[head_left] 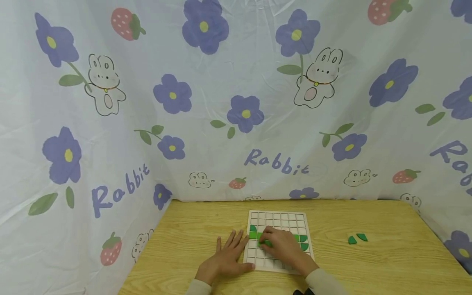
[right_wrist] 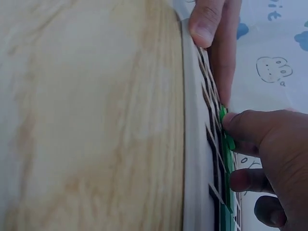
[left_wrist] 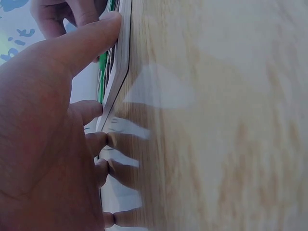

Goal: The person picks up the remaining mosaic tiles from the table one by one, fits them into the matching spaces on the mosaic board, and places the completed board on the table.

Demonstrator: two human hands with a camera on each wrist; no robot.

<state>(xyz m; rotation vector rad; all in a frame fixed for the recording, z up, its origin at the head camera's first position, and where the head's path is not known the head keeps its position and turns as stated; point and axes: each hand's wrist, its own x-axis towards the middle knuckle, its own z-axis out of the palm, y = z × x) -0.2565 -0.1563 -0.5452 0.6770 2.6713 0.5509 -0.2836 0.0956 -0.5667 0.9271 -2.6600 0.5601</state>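
A pale wooden grid board (head_left: 259, 264) lies on the table, with light green square tiles (head_left: 253, 235) and dark green quarter-round tiles (head_left: 304, 247) in its cells. My left hand (head_left: 228, 259) rests at the board's left side, fingers straight and spread, the thumb touching the rim (left_wrist: 123, 53). Over the middle of the board, my right hand (head_left: 282, 248) pinches a small green tile (right_wrist: 230, 141) between thumb and fingers, low against the grid. The fingers hide part of that tile, so its full outline cannot be made out. The right hand also covers several cells.
Two loose dark green tiles, one nearer (head_left: 352, 240) and one farther (head_left: 362, 237), lie on the wooden table (head_left: 391, 262) right of the board. A white curtain (head_left: 221, 164) printed with rabbits and flowers stands behind the table and along its sides.
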